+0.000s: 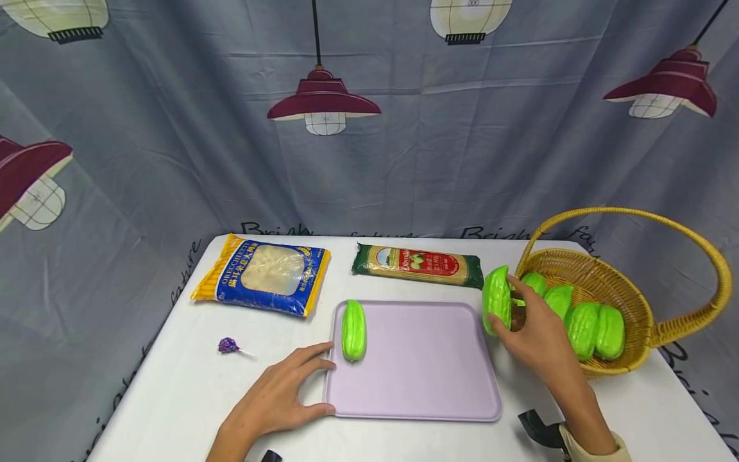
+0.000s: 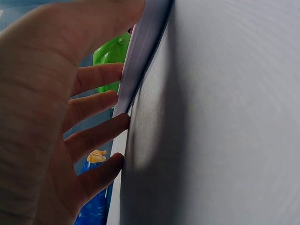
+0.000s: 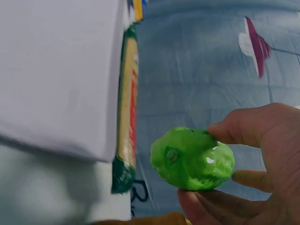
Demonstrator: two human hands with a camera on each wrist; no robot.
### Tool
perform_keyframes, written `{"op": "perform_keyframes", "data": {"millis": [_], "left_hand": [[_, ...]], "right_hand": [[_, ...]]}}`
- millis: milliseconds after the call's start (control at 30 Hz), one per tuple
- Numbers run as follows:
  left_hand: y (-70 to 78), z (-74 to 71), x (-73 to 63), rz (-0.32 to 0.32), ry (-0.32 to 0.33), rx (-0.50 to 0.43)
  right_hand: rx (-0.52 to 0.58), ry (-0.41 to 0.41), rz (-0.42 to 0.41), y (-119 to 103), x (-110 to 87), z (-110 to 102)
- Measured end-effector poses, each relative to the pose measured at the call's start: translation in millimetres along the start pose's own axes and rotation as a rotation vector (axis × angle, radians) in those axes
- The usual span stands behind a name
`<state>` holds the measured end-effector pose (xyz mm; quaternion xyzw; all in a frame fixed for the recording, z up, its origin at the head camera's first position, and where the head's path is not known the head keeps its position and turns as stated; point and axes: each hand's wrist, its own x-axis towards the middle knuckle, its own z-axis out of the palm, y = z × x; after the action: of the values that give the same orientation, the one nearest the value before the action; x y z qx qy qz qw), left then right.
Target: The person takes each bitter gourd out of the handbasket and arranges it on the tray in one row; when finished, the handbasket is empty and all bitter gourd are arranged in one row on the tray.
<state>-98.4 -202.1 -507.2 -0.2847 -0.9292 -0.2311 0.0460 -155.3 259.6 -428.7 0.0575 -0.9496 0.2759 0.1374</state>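
My right hand [image 1: 539,337] pinches a bright green, ridged bitter melon [image 1: 496,300] between thumb and fingers. It is held upright, off the table, between the tray and the wicker basket; its stem end shows in the right wrist view. My left hand [image 1: 283,391] touches the left edge of a pale purple tray [image 1: 427,359], its fingers spread and nearly straight. A second bitter melon [image 1: 354,330] lies lengthwise on the tray's left side. Several more bitter melons [image 1: 609,332] rest inside the wicker basket [image 1: 637,301], some partly hidden behind my right hand.
Behind the tray lie a blue and yellow pasta bag [image 1: 271,269] and a long green pasta packet [image 1: 416,264]. Left of my left hand is a purple-wrapped lollipop [image 1: 228,345]. The basket's tall handle [image 1: 681,234] arches up at the right. A grey curtain [image 1: 392,179] hangs behind the table.
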Motion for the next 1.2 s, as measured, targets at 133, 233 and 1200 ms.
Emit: {"op": "perform_keyframes", "data": {"millis": [133, 233, 1200], "left_hand": [[-0.7, -0.5, -0.3, 0.011, 0.008, -0.001], [-1.5, -0.5, 0.0, 0.017, 0.012, 0.002], [-1.1, -2.2, 0.7, -0.005, -0.015, -0.011]], "right_hand": [[0.034, -0.046, -0.036, -4.6, 0.3, 14.5], [0.074, -0.09, -0.044, -8.1, 1.5, 24.2], [0.172, -0.299, -0.149, -45.7, 1.7, 83.1]]}}
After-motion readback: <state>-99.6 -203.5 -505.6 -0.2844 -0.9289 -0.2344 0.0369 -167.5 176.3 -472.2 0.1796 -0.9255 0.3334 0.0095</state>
